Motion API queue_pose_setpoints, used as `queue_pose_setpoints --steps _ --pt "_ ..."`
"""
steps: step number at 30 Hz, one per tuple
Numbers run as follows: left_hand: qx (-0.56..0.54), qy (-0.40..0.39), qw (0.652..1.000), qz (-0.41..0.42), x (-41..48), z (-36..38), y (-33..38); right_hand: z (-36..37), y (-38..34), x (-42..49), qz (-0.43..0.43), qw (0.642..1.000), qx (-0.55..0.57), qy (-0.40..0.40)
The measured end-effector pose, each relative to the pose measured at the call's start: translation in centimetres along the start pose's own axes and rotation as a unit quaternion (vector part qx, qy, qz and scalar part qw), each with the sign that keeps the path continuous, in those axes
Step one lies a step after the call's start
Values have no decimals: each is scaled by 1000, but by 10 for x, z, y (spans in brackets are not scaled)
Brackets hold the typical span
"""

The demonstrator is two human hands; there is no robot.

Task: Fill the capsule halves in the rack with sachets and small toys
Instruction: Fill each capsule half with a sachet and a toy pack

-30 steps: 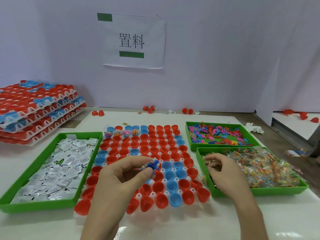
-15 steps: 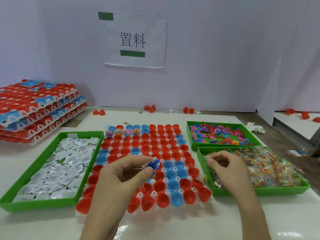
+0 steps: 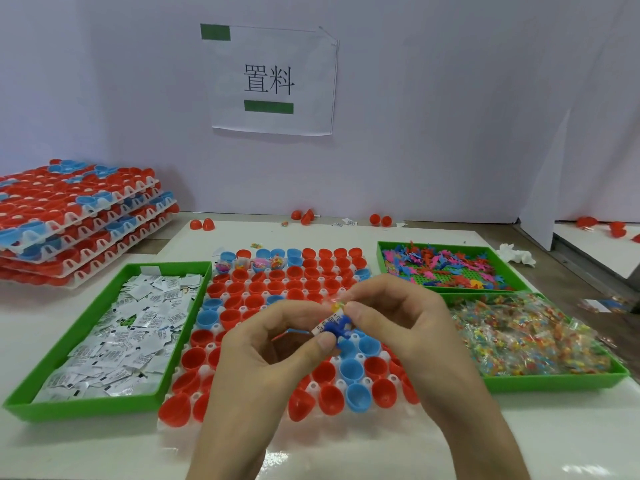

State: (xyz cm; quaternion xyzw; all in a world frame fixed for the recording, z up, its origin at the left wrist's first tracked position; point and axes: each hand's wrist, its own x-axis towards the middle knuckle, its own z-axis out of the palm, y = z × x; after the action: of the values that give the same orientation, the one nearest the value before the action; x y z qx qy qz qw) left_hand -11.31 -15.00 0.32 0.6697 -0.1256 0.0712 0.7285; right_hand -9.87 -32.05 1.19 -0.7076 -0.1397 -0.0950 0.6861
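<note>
The white rack [image 3: 313, 386] of red and blue capsule halves lies in the middle of the table. Several halves in its far-left row hold coloured contents [image 3: 258, 264]. Above the rack, my left hand [image 3: 270, 344] pinches a white sachet [image 3: 327, 322] and a small blue toy [image 3: 341, 329] between thumb and fingers. My right hand [image 3: 398, 320] meets it, pinching a small clear packet with coloured bits [image 3: 336, 304] at the fingertips. Both hands hide part of the rack's centre.
A green tray of white sachets [image 3: 20, 407] sits left of the rack. Two green trays on the right hold plastic toys [image 3: 384, 247] and clear packets [image 3: 554, 381]. Stacked filled racks [image 3: 79, 220] stand far left. Loose red halves [image 3: 202, 224] lie near the wall.
My right hand left the packet tray carrying a small packet and moved left to meet my left hand over the rack. My left hand kept hold of the sachet and blue toy.
</note>
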Motion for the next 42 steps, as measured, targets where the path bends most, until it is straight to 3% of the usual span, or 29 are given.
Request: queue_pose_setpoints --steps 5,17,26,30,33,35,38,42 --pt "5 46 999 14 1 -5 0 1 -5 -2 31 999 -4 -44" --pt "-4 47 999 13 1 -8 -6 6 -1 -2 47 993 15 -103" --pt "31 109 992 50 0 -9 -14 17 0 -2 -27 995 -82 -47" --pt "49 109 992 29 -2 -27 -12 21 -4 13 -38 991 -125 -39" --pt "101 134 986 -9 -2 -72 -12 14 -5 51 -49 976 -211 11" --pt "210 157 965 -19 7 -111 -17 9 1 86 -74 960 -268 43" --pt "399 183 897 -54 34 -164 -33 12 22 134 -83 939 -329 47" --pt "526 115 827 -161 56 -194 -64 27 58 175 -65 910 -409 -8"
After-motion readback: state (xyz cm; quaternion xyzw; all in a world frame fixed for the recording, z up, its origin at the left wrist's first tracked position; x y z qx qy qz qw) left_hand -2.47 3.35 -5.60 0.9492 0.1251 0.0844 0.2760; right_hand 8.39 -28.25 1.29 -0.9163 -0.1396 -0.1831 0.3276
